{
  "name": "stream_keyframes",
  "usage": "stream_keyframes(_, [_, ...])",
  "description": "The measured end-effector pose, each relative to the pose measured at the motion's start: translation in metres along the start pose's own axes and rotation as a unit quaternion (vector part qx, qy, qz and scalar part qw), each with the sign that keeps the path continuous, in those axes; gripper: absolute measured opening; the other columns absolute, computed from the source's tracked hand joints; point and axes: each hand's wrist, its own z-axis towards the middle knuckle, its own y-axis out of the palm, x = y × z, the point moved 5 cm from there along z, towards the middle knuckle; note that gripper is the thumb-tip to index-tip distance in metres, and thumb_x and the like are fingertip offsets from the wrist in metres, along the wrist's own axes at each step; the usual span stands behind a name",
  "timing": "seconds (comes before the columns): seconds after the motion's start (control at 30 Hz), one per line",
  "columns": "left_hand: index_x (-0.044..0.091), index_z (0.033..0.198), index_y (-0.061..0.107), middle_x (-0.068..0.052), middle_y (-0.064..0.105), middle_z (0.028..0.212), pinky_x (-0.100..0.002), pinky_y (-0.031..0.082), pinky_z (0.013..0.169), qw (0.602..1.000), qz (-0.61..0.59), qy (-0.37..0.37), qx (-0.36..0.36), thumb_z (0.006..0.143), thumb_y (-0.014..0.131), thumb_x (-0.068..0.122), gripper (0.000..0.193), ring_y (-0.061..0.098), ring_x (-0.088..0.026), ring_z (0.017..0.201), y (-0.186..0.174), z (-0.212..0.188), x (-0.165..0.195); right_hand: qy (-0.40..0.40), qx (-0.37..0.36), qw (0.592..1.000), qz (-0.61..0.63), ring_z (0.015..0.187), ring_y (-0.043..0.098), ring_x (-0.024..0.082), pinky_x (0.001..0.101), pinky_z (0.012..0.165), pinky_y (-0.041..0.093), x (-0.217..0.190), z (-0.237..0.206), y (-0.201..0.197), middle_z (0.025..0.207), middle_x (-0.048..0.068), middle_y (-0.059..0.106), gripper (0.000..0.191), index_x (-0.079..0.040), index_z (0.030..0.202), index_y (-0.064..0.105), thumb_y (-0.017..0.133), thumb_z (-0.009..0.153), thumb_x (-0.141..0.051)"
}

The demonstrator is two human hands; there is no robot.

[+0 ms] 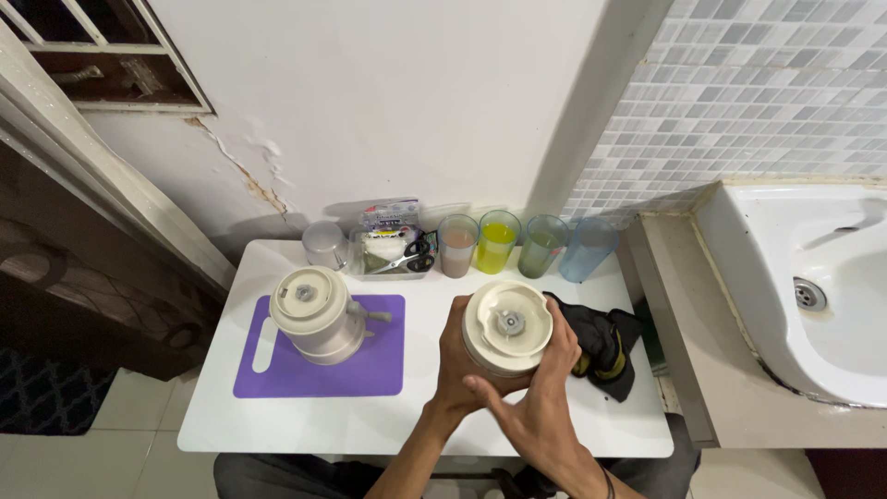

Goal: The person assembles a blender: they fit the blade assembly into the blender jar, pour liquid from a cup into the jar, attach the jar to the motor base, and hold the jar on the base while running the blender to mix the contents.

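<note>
Single view only: we look from head height, camera worn on person's head, tilted steeply down and forward toward wall. White table [305,425] sits centre frame, near enough that we see its whole top, far edge at wall. Forearms enter from bottom edge; hands [504,383] meet just below centre. Right edge takes in sink [785,277]; left edge, door frame and floor tiles. No second view, so nothing shared.

Both hands [504,379] cupped together, fingers curled
</note>
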Motion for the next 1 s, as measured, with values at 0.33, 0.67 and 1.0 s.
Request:
stream_keyframes(0.33, [0.001, 0.139, 0.053, -0.011, 0.066, 0.128, -0.036, 0.054, 0.107, 0.973, -0.052, -0.057, -0.217, 0.057, 0.089, 0.027, 0.094, 0.067, -0.022, 0.119, -0.019, 0.004, 0.004, 0.049, -0.254, 0.883, 0.39, 0.142, 0.045, 0.038, 0.0523, 0.121, 0.034, 0.052, 0.054, -0.042, 0.151, 0.025, 0.045, 0.111, -0.001, 0.156, 0.034, 0.092, 0.07, -0.041])
stream_keyframes(0.67, [0.001, 0.14, 0.055, -0.008, 0.069, 0.126, -0.034, 0.055, 0.106, 0.943, -0.106, -0.108, -0.298, 0.058, 0.088, 0.028, 0.092, 0.067, -0.021, 0.118, -0.004, -0.005, -0.002, -0.041, -0.436, 0.805, 0.4, 0.157, 0.047, 0.039, 0.0554, 0.132, 0.036, 0.037, 0.074, -0.013, 0.165, 0.022, 0.049, 0.117, -0.006, 0.155, 0.048, 0.098, 0.056, -0.043])
stream_keyframes(1.0, [0.004, 0.135, 0.051, -0.009, 0.064, 0.125, -0.035, 0.056, 0.103, 0.997, -0.013, 0.007, -0.076, 0.065, 0.097, 0.036, 0.09, 0.069, -0.022, 0.116, -0.007, -0.002, 0.001, 0.027, -0.087, 0.974, 0.206, 0.138, 0.053, 0.028, 0.0425, 0.115, 0.043, 0.009, 0.032, -0.015, 0.152, 0.013, 0.048, 0.11, 0.001, 0.145, 0.039, 0.097, 0.062, -0.041])
